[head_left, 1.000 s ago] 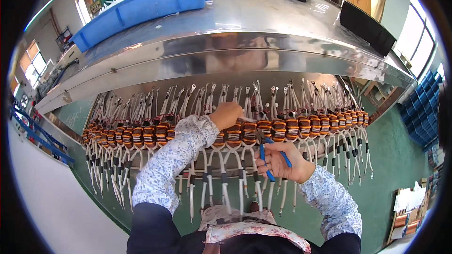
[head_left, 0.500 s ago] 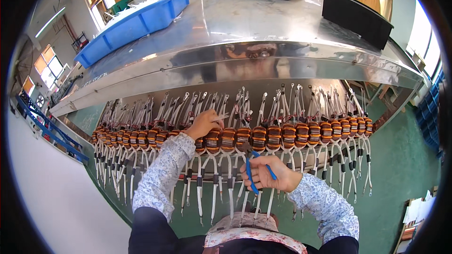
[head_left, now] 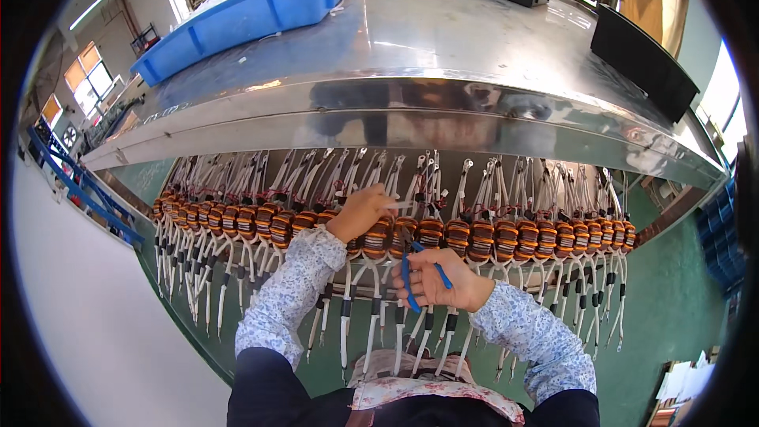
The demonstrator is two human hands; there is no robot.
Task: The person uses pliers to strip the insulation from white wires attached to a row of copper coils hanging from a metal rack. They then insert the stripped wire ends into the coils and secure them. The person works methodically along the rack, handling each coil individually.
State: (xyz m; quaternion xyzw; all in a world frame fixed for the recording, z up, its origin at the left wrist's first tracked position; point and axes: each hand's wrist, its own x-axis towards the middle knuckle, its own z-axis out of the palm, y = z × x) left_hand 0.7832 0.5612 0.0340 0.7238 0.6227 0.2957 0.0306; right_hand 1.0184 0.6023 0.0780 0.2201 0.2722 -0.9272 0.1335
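A long row of wire-wound ring coils [head_left: 481, 240] with orange bands lies side by side below the metal table's front edge. My left hand [head_left: 365, 212] bends over the coils left of centre, its fingers pinched on a thin whitish strip [head_left: 402, 205]. Just right of it, my right hand [head_left: 452, 280] is palm up around a pair of blue-handled pliers [head_left: 412, 278]. The handles stand apart. Their dark jaws point up at a coil beside my left hand; the tips are hard to make out.
White-sleeved leads [head_left: 371, 324] with black bands hang in front of the coils; others with ring terminals rise behind. On the metal table [head_left: 443, 39] sit a blue bin [head_left: 253, 28] of white scraps and two black trays [head_left: 644, 59]. Blue crates [head_left: 715, 229] stand far right.
The whole view has shifted. The pliers have come closer to my left hand, their jaws now at a coil right beside it. Both hands keep their hold.
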